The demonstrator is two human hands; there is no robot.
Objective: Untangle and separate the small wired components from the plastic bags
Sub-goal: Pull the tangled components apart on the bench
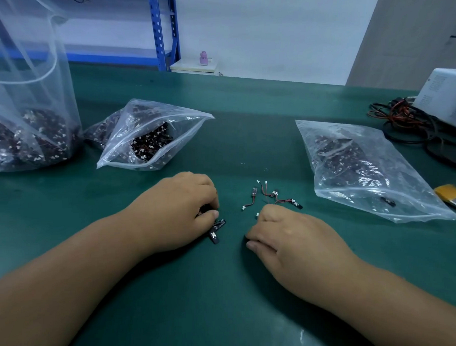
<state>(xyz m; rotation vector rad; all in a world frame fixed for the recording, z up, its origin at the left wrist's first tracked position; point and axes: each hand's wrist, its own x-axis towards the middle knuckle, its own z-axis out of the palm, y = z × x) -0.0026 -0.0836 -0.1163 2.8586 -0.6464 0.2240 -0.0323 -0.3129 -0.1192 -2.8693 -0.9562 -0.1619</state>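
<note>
The left hand [181, 209], just in front of the open clear plastic zip bag [152, 134], curls its fingers [208, 197] round a small bunch of black wired components [217, 229], probably to pin the tangle to the green surface [226, 290] while strands are worked free. The right hand [284, 235], in front and to the right of that bag, has its fingers bent under; whether they pinch a wire cannot be told. Right of the bag's mouth, loose red-and-black wired pieces with white plugs [269, 196] lie spread out, seemingly so they cannot knot again. Farther right of the bag lies a flatter clear plastic bag [365, 172], also holding components.
</note>
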